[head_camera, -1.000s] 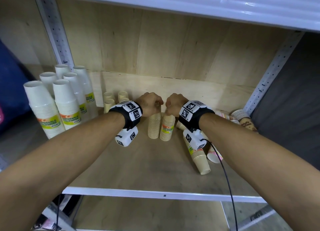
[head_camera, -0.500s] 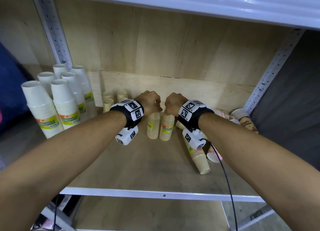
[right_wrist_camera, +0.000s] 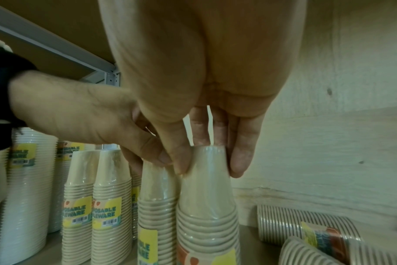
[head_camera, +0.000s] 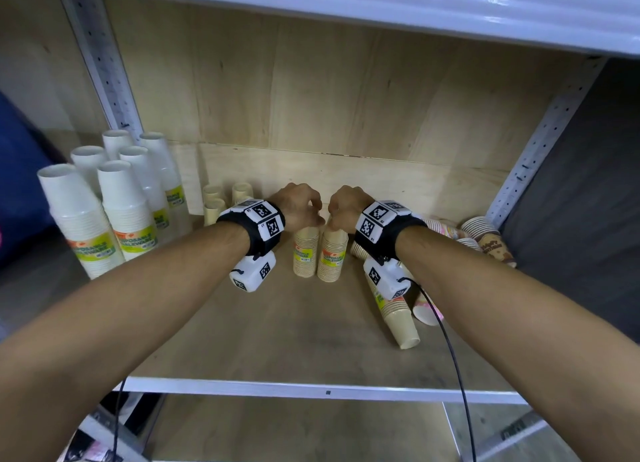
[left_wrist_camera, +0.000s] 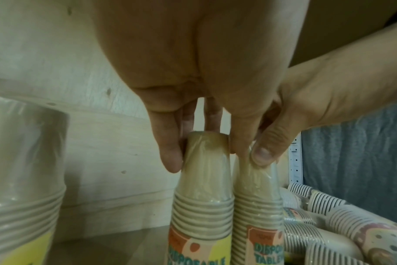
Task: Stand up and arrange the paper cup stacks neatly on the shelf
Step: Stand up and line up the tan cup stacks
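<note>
Two beige wrapped paper cup stacks stand upside down, side by side, mid-shelf: the left stack (head_camera: 306, 254) and the right stack (head_camera: 333, 257). My left hand (head_camera: 301, 212) grips the top cup of the left stack (left_wrist_camera: 204, 179) from above, fingers curled round it (left_wrist_camera: 204, 152). My right hand (head_camera: 341, 216) pinches the top of the right stack (right_wrist_camera: 206, 188) in the same way (right_wrist_camera: 210, 161). The two stacks touch along their sides. My wrists hide the stack tops in the head view.
Tall white cup stacks (head_camera: 114, 212) stand at the left, small beige stacks (head_camera: 214, 202) behind them. A beige stack (head_camera: 398, 316) and patterned stacks (head_camera: 485, 236) lie toppled at the right. The shelf's front edge (head_camera: 311, 390) is near me.
</note>
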Demonstrator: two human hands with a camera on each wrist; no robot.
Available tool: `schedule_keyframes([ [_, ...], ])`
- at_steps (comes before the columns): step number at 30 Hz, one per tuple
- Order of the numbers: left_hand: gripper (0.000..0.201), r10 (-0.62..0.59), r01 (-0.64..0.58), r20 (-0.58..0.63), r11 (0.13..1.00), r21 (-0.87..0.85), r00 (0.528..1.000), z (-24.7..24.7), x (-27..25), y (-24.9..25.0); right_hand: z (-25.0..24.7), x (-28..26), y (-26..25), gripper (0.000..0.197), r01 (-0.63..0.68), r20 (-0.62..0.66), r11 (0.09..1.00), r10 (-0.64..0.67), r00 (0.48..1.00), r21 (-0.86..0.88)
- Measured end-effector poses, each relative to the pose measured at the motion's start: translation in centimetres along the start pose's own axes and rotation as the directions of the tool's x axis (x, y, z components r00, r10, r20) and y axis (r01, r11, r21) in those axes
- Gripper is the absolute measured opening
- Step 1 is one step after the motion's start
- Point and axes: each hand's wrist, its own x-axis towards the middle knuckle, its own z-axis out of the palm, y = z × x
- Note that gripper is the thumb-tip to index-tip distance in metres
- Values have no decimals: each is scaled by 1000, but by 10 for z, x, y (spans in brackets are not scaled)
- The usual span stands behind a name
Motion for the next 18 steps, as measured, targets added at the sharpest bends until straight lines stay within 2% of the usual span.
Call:
schedule_keyframes([
  [7,38,47,-50,62,998,40,997,-6,-2,-3,-2,0,4,29,13,29,1000,-13,999,-7],
  [11,39,-19,18,41,999,42,999,-6,1,-7,-1,0,1,27,10,18,1000,-10,1000,-2],
  [18,37,-35,33,63,999,29,997,-7,2,-4,-2,0,0,27,23,37,1000,-23,999,-14],
])
